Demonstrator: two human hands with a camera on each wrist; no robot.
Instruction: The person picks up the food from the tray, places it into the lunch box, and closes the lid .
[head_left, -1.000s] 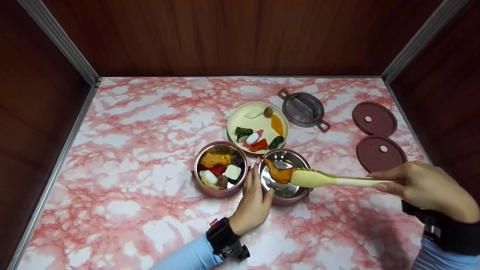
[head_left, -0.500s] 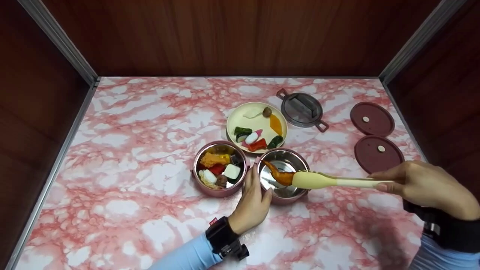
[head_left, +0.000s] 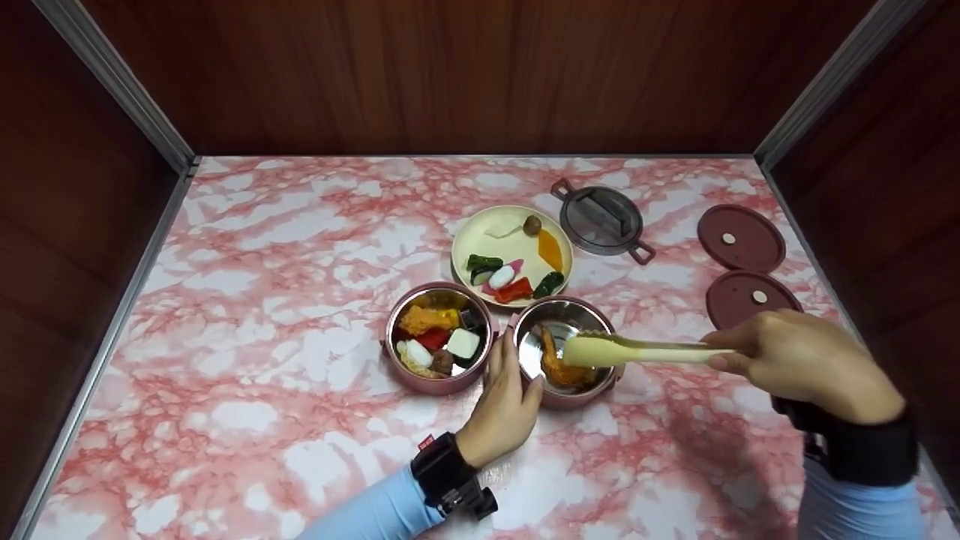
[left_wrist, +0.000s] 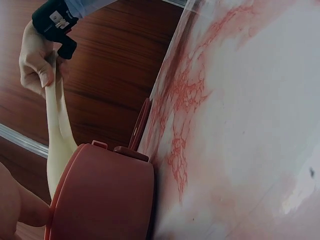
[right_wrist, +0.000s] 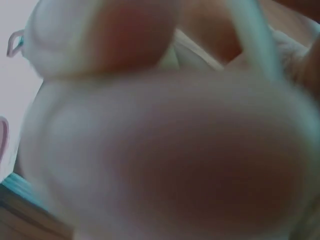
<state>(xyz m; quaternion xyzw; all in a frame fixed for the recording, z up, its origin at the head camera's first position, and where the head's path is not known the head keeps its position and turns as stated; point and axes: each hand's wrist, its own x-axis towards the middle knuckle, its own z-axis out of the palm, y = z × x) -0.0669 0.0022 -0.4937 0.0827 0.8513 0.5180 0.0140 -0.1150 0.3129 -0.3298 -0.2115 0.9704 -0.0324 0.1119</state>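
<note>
My right hand (head_left: pixel 806 364) grips pale yellow tongs (head_left: pixel 637 352), whose tips are over the right pink pot (head_left: pixel 568 401). An orange-brown food piece, shaped like a chicken wing (head_left: pixel 559 367), is inside that steel-lined pot, partly covered by the tong tips. Between the two pots, my left hand (head_left: pixel 501 420) lies with straight fingers along the right pot's left side, its thumb at the front wall. In the left wrist view, the thumb (left_wrist: pixel 32 207) touches the pot's pink wall (left_wrist: pixel 102 195). The left pot (head_left: pixel 437 384) holds several food pieces. Blurred fingers fill most of the right wrist view.
Behind the pots stands a cream plate (head_left: pixel 499 244) with several food pieces. To its right is a dark lidded pan (head_left: pixel 601 220) with two handles. Two maroon lids (head_left: pixel 742 255) lie at the right, the nearer partly behind my right hand. Wooden walls surround the marbled table (head_left: pixel 285 360).
My right hand and the tongs have moved left. The food piece has turned and sits further under the tong tips, toward the pot's front. My left hand stays at the pot.
</note>
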